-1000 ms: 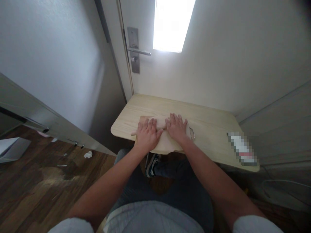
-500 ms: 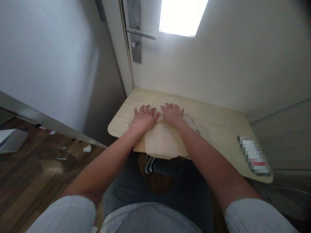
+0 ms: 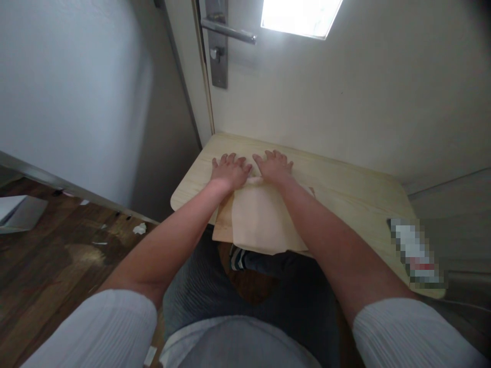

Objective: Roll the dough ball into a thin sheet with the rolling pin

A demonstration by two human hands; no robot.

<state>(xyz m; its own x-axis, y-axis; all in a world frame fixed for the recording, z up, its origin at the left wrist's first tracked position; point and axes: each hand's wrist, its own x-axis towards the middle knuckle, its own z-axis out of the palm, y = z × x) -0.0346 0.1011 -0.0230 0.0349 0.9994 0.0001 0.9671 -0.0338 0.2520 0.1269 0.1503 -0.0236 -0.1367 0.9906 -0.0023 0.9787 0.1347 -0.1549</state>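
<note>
A pale beige sheet (image 3: 264, 220), its material unclear, lies over a brown flat piece (image 3: 223, 225) on a light wooden tabletop (image 3: 345, 189). The sheet's near end reaches the table's front edge. At its far end, my left hand (image 3: 232, 170) rests palm down with the fingers spread. Beside it, my right hand (image 3: 273, 166) is also palm down, fingers apart, its thumb close to the left one. Neither hand grips anything; both forearms reach across, and the right one covers part of the sheet.
A pixelated oblong object (image 3: 416, 253) lies at the table's right end. Behind the table stands a door with a metal handle (image 3: 230, 31). To the left are a pale panel (image 3: 76, 92), a white box (image 3: 23, 212) and crumpled paper (image 3: 140, 228) on the wooden floor.
Both hands have slid a little farther toward the door, and more of the sheet and brown piece shows. The camera view has shifted slightly.
</note>
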